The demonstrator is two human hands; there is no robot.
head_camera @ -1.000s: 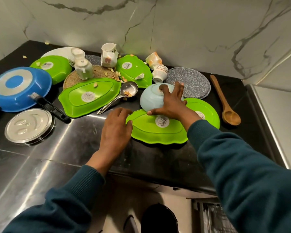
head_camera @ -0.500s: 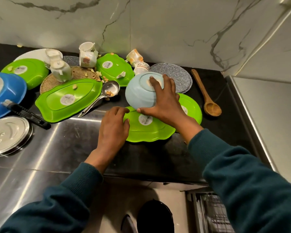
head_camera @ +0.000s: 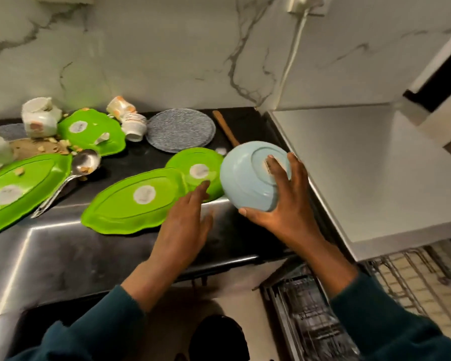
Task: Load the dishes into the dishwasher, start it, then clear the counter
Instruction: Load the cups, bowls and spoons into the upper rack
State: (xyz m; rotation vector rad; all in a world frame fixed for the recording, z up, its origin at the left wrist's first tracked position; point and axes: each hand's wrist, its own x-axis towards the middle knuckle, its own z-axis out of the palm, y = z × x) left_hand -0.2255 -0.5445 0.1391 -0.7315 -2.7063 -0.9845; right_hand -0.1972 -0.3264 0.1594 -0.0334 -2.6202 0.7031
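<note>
Pale-blue bowl: hung base-up, tilted, off the counter, likely bound for the dishwasher rack below right.
Right hand: fingers spread, clasping the bowl's base.
Left hand: flat, relaxed, empty, just beside the green plate.

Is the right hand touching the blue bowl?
Touching. The head view shows the right hand holding the blue bowl, fingers on its base, thumb under its rim.

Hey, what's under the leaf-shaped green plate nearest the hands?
The leaf-shaped green plate lies face down; its far end rests on a round green plate. Anything beneath its middle is hidden.
</note>
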